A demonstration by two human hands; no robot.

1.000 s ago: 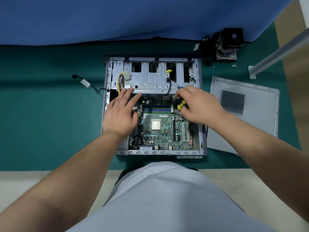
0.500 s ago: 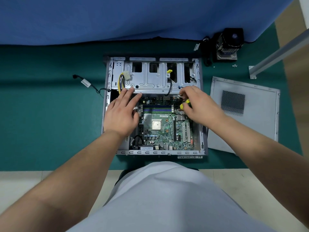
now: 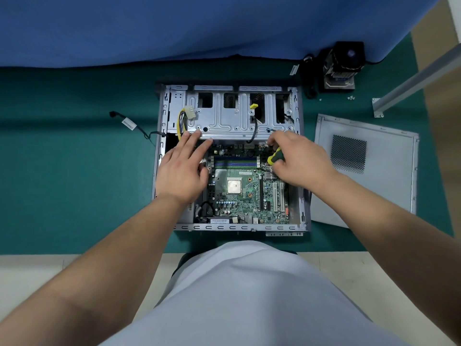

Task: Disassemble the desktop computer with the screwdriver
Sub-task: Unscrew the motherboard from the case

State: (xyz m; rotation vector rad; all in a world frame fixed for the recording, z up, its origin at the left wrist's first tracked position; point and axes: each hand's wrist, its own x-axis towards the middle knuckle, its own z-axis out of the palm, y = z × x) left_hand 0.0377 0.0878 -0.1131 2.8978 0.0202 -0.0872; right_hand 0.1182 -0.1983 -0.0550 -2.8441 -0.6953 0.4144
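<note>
An open desktop case (image 3: 159,156) lies flat on the green mat, its green motherboard (image 3: 245,193) exposed with a bare CPU at the centre. A metal drive cage (image 3: 224,121) spans the far half of the case. My left hand (image 3: 183,168) rests flat on the left side of the case, fingers spread and touching the cage's near edge. My right hand (image 3: 298,158) grips a yellow-and-green screwdriver (image 3: 274,157) over the board's far right corner, below the cage. The screwdriver's tip is hidden by my fingers.
The removed side panel (image 3: 369,168) lies right of the case. A black heatsink fan (image 3: 343,63) and a few small screws (image 3: 350,97) sit at the back right. A loose black cable (image 3: 129,124) trails left. A metal rail (image 3: 419,78) crosses the right corner; blue cloth lies behind.
My right hand has shifted slightly on the screwdriver at the board's far right corner, showing more of the handle. My left hand has stayed in place.
</note>
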